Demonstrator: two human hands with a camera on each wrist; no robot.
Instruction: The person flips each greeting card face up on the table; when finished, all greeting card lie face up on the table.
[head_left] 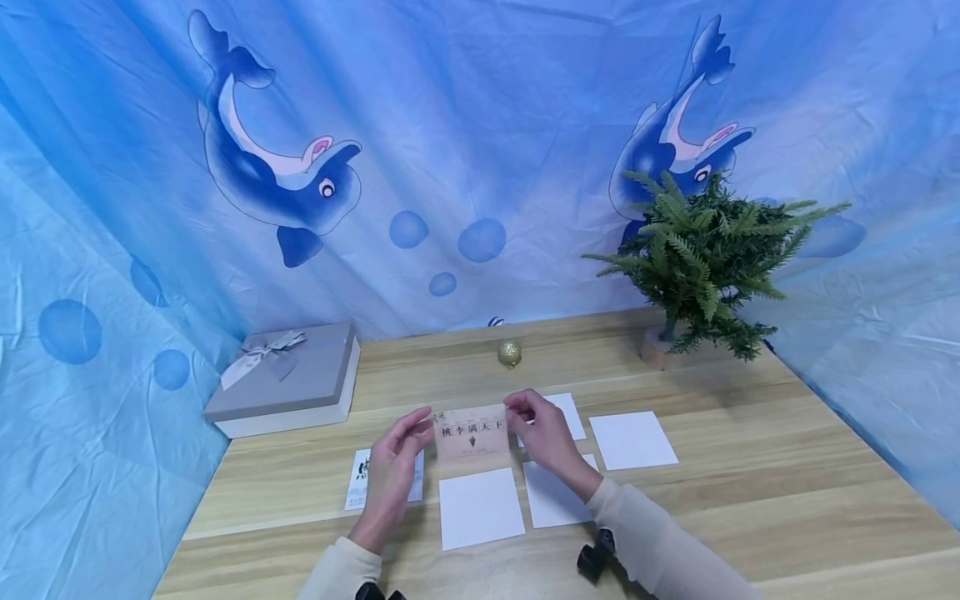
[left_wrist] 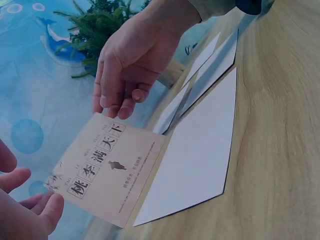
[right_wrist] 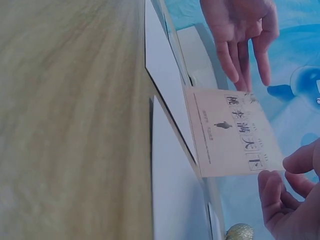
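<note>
A beige printed card (head_left: pixel 472 454) with a row of large black characters and a small dark figure is tilted up between both hands, its printed face toward me. The left hand (head_left: pixel 392 467) pinches its left edge between thumb and a finger, the index finger standing apart in the right wrist view. At the upper right corner, the right hand (head_left: pixel 551 435) pinches the card with thumb and fingertips. Below the card lies a blank white card (head_left: pixel 482 512). Partly hidden by the left hand is a white-and-blue card (head_left: pixel 357 492) with dark brush writing.
More blank white cards, including one at the right (head_left: pixel 633 440), lie on the wooden table (head_left: pixel 750 500). A grey gift box (head_left: pixel 288 375) with a ribbon sits back left. Farther back are a gold glitter ball (head_left: pixel 509 353) and a small artificial fir tree (head_left: pixel 705 258).
</note>
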